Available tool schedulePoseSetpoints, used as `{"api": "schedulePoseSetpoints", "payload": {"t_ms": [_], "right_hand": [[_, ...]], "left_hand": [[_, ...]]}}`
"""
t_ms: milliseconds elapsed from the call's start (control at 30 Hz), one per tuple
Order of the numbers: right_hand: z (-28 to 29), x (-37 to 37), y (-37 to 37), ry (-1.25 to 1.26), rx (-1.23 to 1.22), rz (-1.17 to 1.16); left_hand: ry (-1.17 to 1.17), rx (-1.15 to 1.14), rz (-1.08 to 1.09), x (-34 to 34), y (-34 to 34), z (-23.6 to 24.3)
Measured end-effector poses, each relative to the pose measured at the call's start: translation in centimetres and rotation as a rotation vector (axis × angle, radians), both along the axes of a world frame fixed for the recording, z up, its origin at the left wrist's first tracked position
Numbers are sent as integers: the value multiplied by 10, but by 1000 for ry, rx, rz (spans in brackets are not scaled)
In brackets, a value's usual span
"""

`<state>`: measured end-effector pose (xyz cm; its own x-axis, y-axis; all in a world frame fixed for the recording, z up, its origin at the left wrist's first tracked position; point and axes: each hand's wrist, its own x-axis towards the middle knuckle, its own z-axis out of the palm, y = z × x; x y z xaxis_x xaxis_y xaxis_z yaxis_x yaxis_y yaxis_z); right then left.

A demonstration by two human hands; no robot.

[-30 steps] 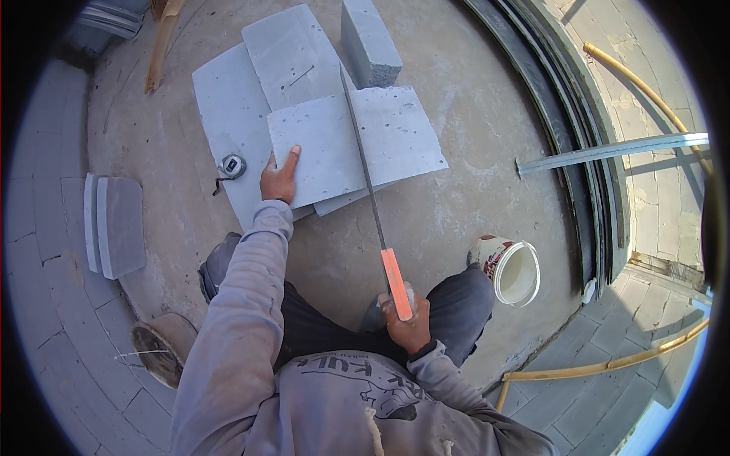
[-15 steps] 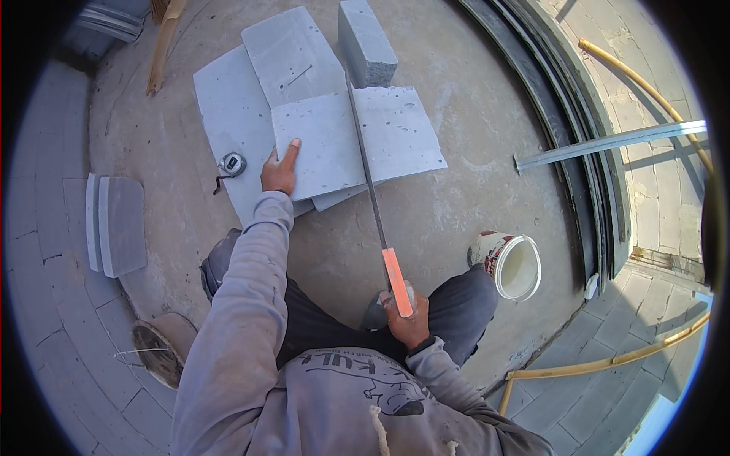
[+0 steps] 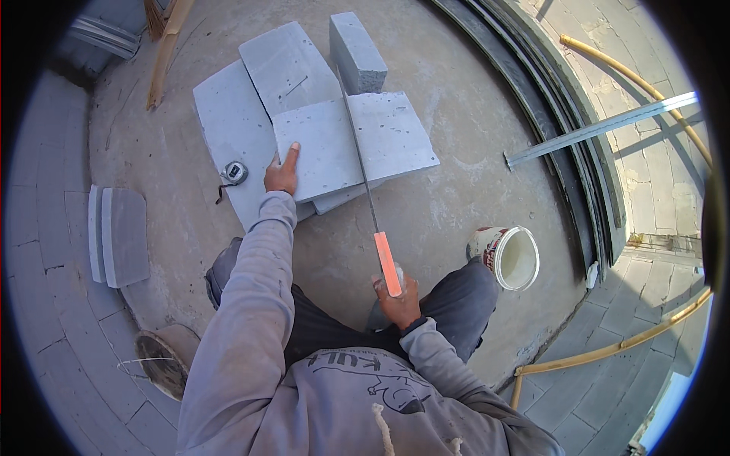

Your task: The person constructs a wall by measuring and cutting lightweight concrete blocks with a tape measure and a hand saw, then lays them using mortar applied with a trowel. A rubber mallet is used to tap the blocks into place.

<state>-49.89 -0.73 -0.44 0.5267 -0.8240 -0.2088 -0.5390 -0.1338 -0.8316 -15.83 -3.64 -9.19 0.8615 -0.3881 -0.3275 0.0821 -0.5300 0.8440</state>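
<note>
My left hand grips the left edge of the top pale grey slab, thumb on top. My right hand holds a saw by its orange handle; the long blade lies across that slab, pointing away from me. More slabs lie beneath and behind it. A tape measure rests on the lower slab, left of my left hand. A thick grey block stands just beyond the pile.
A white bucket is by my right knee, a dirty bucket at lower left. Slabs lean at left. Black rails, a metal bar and yellow poles lie at right; wood lies at upper left.
My right hand and the saw have moved forward, away from me, and slightly left. My left hand stays on the slab's edge. The view has shifted slightly.
</note>
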Motion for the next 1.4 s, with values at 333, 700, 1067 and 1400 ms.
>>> {"api": "schedulePoseSetpoints", "payload": {"t_ms": [333,700,1067,1400], "right_hand": [[158,11,-78,-76,354,26],[272,54,-141,-325,55,197],[126,73,-103,-308,-34,123],[142,152,-91,-266,114,170]], "left_hand": [[184,173,-143,29,11,46],[786,-91,-6,-7,40,89],[857,-135,-148,89,28,60],[-330,342,-62,181,42,75]]}}
